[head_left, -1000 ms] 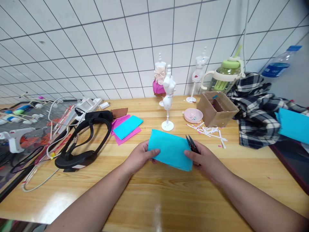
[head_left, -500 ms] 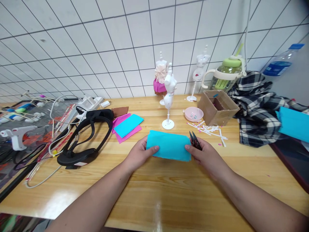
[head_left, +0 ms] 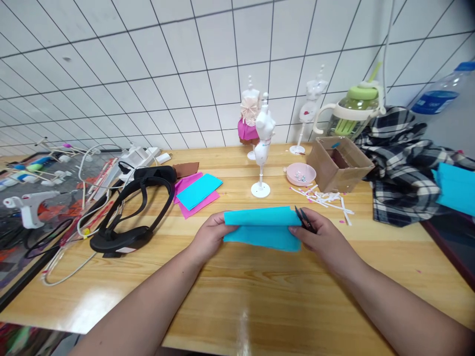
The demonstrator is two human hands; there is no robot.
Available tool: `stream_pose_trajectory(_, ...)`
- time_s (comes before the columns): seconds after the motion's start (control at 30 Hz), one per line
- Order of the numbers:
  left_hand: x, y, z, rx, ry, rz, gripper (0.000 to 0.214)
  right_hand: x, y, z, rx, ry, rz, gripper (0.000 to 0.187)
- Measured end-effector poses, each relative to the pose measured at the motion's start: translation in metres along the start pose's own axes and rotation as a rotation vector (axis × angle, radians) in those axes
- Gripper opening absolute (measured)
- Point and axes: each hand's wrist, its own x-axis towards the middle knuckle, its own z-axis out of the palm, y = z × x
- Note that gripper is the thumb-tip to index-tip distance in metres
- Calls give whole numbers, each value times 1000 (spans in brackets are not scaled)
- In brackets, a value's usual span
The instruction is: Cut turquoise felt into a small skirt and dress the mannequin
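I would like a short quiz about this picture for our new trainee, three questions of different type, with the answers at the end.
1. Open question: besides the blue sheet, what does the right hand hold?

2. True or false: the pink dish lies inside the cardboard box.

3. Count: how many dress forms stand on the wooden table?

Key:
1. Black snips.
2. False; it sits outside, toward the left side of the box.
3. Three.

the held sheet (head_left: 261,238) looks matt and papery, the wooden table (head_left: 260,296) glossy.
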Motion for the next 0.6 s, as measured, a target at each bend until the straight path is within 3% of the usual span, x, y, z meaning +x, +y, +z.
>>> stream_pose_trajectory(0.1, 1, 2, -1, -76, 47, 3, 15, -3, -2, -1, 151, 53, 71, 24)
stream_pose_trajectory(0.23, 2, 5, 1, -115, 5, -67, 12, -5, -5, -4, 367, 35, 174, 27)
stream_pose_trajectory(0.37, 2, 5, 1, -4, 1, -25, 10, -3, -9, -7, 477, 18, 287, 30)
stream_pose_trajectory(0.47, 0, 5, 1, 208, 15, 60, 19, -1, -10, -7, 422, 20, 351, 37)
stream_pose_trajectory(0.6, -3, 6, 3, 399, -70, 141, 28, -1, -6, -5, 95, 50, 256, 41)
